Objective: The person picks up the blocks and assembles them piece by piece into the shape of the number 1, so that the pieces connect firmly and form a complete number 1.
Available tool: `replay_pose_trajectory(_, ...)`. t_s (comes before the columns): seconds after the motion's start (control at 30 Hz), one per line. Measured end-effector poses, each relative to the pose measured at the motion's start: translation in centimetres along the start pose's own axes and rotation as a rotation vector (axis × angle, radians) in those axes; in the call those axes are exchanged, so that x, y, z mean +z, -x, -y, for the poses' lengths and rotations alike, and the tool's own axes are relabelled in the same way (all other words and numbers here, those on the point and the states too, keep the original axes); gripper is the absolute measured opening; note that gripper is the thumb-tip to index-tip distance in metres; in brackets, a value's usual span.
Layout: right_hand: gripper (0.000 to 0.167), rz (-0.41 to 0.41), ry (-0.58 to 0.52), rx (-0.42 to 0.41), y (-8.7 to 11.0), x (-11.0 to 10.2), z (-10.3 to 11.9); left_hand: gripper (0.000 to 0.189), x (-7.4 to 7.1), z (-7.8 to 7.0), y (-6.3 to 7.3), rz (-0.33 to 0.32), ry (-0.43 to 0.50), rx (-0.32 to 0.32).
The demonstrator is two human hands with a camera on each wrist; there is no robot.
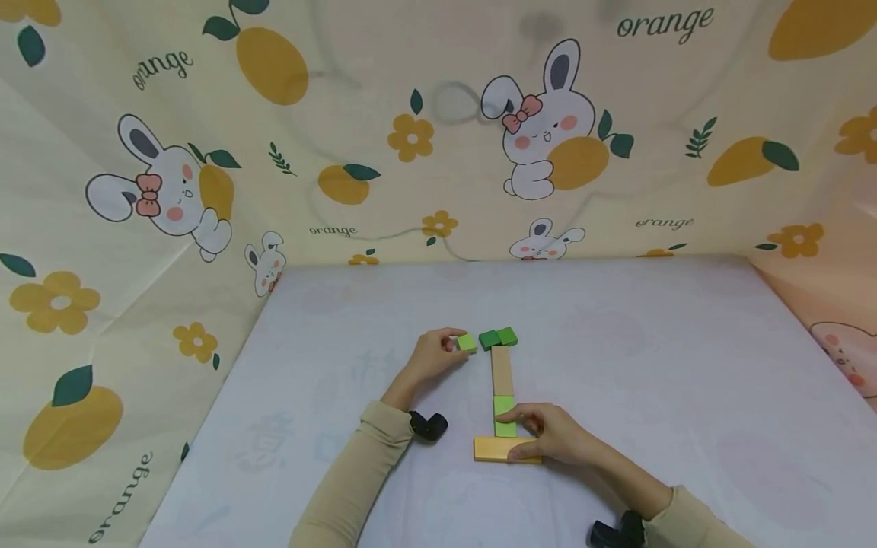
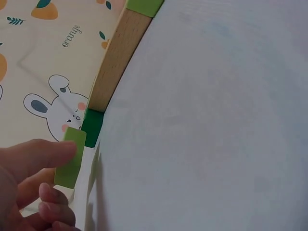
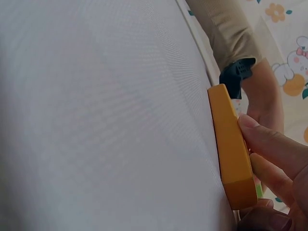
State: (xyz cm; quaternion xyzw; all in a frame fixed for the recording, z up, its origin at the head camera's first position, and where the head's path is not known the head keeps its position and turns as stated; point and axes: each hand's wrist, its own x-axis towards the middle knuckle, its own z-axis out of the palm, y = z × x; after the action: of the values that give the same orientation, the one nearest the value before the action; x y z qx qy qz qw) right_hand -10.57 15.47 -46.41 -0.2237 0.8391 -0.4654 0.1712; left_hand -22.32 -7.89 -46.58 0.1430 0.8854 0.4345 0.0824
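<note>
In the head view my left hand (image 1: 430, 358) pinches a small light green block (image 1: 467, 343) between thumb and fingers, just left of two darker green blocks (image 1: 489, 340). Its left wrist view shows that block (image 2: 70, 166) held on edge by the thumb. Below the green pair runs a plain wooden block (image 1: 502, 371), then a light green piece (image 1: 505, 429). A yellow block (image 1: 489, 449) lies crosswise at the near end. My right hand (image 1: 558, 434) grips its right end, thumb on the yellow block and index fingertip on the light green piece.
A white cloth (image 1: 651, 365) covers the table under the blocks. Behind it and at the sides hangs a curtain (image 1: 384, 91) printed with rabbits and oranges. Black devices (image 1: 428, 427) are worn at both wrists, beside the beige sleeves (image 1: 356, 476).
</note>
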Motion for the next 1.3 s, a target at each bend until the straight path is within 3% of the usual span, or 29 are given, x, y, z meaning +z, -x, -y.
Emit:
replay_pose_trajectory(0.13, 0.048, -0.004, -0.021, 0.008, 0.1, 0.0, 0.1, 0.039, 0.2, -0.1, -0.1, 0.009, -0.001, 0.025)
replay_pose_trajectory(0.7, 0.048, -0.007, -0.007, 0.012, 0.2, 0.0, 0.1, 0.039, 1.3, -0.3, -0.7, 0.01, -0.148, -0.043)
replay_pose_trajectory(1.3, 0.048, -0.032, 0.043, 0.025, 0.3, 0.4, 0.6, 0.043, 1.1, -0.7, -0.5, 0.011, -0.157, -0.048)
